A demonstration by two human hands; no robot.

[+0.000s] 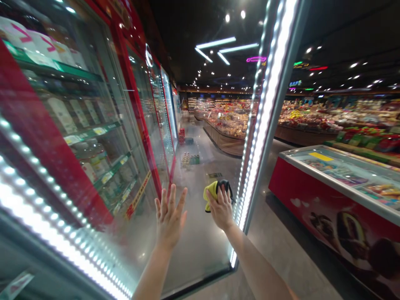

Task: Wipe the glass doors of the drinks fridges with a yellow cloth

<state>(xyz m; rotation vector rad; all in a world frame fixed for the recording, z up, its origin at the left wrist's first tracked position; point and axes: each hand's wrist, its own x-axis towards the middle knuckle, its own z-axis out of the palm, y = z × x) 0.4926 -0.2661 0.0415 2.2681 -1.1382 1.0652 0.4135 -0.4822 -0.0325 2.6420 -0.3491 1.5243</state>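
A glass door (193,246) with bright light strips down its sides stands in front of me, fogged in its lower part. My left hand (170,218) is raised against the glass with its fingers spread and nothing in it. To the right of it, my right hand (221,208) presses a yellow and black cloth (211,191) to the glass, close to the lit right edge of the door. Part of the cloth is hidden under the fingers.
Red-framed coolers with shelves of bottles (93,154) line the left. A red chest freezer (300,200) stands at the right. Through the glass, bottle packs (190,158) sit on the aisle floor, and produce stands (226,133) lie further back.
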